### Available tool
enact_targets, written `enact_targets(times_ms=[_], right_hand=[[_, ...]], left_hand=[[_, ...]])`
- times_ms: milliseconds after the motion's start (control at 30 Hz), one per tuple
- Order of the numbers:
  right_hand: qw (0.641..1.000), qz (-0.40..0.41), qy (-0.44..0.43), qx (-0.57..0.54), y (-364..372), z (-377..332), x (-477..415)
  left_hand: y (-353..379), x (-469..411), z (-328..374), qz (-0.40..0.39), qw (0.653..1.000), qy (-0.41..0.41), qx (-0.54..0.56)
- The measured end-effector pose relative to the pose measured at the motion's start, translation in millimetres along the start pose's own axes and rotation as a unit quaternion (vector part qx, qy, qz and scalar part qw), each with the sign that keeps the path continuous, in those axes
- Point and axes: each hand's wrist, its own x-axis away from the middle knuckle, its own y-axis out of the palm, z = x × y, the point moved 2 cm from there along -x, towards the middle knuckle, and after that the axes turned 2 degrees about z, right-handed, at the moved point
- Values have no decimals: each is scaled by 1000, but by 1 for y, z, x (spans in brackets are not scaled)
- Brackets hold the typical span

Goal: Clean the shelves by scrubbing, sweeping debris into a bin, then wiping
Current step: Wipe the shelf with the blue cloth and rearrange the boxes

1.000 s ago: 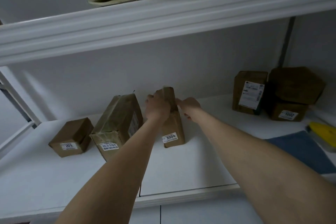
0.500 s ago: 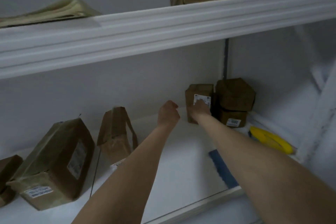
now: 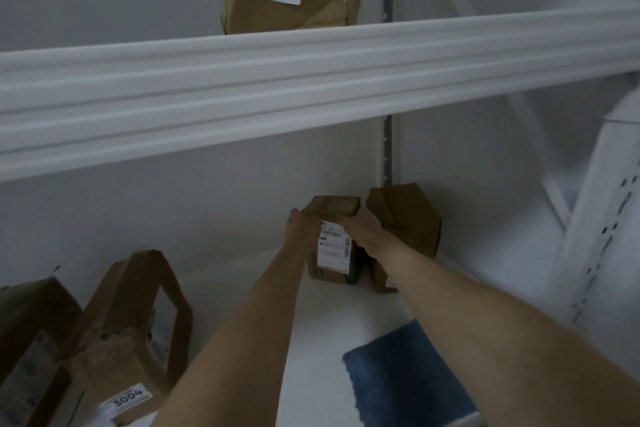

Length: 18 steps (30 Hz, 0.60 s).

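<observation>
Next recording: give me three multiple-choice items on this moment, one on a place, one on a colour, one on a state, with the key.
1. Where is the parcel marked 3004? A) upper shelf B) lower shelf, left C) on the floor
2. What colour is the cloth? A) yellow B) blue C) white
3. How is the back parcel held? A) both hands B) one hand only C) untouched
1 B, it stands at the view's lower left; 2 B, its fabric is dark blue; 3 A, left hand and right hand grip its sides.

Both bare arms reach forward, the left hand [image 3: 300,231] and right hand [image 3: 366,231] gripping a brown parcel [image 3: 334,255] between them.
</observation>
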Motion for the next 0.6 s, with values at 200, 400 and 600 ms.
enact_targets(times_ms=[200, 400, 600], right_hand=[[998, -48, 29, -43, 7, 3, -11], [997, -18, 41, -69, 3, 12, -22], [995, -6, 63, -79, 22, 6, -7]], left_hand=[[13, -23, 7, -21, 995, -48, 85], [0, -30, -6, 17, 997, -28, 63], [-44, -15, -23, 93, 995, -37, 22]])
